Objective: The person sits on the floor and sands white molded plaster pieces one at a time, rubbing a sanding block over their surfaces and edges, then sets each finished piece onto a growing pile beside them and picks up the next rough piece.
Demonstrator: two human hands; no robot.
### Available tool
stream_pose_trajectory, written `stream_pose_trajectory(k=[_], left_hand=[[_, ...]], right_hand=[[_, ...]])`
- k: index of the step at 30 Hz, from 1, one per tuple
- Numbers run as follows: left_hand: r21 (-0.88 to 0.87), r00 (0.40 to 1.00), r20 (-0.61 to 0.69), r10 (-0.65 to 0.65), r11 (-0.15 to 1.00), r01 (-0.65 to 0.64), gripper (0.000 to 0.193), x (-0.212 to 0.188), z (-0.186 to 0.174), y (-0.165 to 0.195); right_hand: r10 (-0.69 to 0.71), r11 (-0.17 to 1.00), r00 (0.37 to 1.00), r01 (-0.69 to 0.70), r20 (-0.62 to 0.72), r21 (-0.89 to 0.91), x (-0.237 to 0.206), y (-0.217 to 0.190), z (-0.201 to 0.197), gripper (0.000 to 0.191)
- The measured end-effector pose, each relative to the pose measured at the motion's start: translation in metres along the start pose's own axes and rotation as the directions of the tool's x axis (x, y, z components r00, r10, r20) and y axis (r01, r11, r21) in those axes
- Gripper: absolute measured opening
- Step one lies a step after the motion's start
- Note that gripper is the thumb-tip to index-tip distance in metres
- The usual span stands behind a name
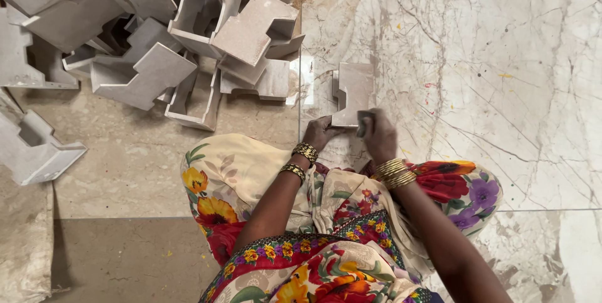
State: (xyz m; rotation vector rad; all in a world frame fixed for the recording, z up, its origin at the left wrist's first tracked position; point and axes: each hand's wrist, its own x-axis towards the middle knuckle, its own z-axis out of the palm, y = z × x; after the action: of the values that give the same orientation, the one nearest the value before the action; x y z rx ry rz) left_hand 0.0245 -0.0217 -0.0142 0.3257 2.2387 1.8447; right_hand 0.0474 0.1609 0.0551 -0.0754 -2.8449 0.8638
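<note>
**Two Hands on a Notched Stone Piece at the Edge of the Marble Floor**

A person sat low on the floor, knees draped in cream cloth printed with red, yellow and purple flowers. Before the knees lay a flat, pale grey stone piece [355, 92] with a notch cut into its left edge, resting on the veined white marble floor [501, 77], just right of the seam where that slab met a duller beige one.

The left hand [320, 132] rested at the piece's near left corner, fingers curled down against it, holding it by the edge. The right hand [378, 135] was closed around a small dark grey block [365, 122], pressed to the near right corner of the piece; what the block was could not be told from this height, though it looked like a rubbing pad. Gold bangles [395, 173] ringed the right wrist, and two beaded gold bands [301, 160] the left.

To the upper left, well apart from the hands, a heap of similar notched stone pieces [188, 33] lay tumbled over one another, pale grey with thick white edges. One more of the kind [34, 149] lay alone near the left border. A light woven sack [24, 240] lay flat at the lower left. No labels or signs showed on any of it.
</note>
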Motion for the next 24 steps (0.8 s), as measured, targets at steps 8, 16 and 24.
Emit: stream_pose_trajectory(k=[8,16,24], left_hand=[[0.112,0.993,-0.075,0.092,0.99,-0.084,0.019,0.003,0.004,-0.011],[0.178,0.998,0.012,0.069,0.981,-0.07,0.029,0.004,0.003,-0.011],[0.147,0.999,-0.003,0.045,0.988,-0.044,0.029,0.005,0.005,-0.014]], right_hand=[[-0.419,0.891,0.908,0.409,-0.009,-0.197,0.019,-0.045,0.015,0.018],[-0.092,0.986,0.995,0.087,-0.029,-0.14,0.109,-0.038,0.003,0.017],[-0.013,1.0,0.999,0.012,-0.032,-0.02,0.159,-0.032,0.003,0.012]])
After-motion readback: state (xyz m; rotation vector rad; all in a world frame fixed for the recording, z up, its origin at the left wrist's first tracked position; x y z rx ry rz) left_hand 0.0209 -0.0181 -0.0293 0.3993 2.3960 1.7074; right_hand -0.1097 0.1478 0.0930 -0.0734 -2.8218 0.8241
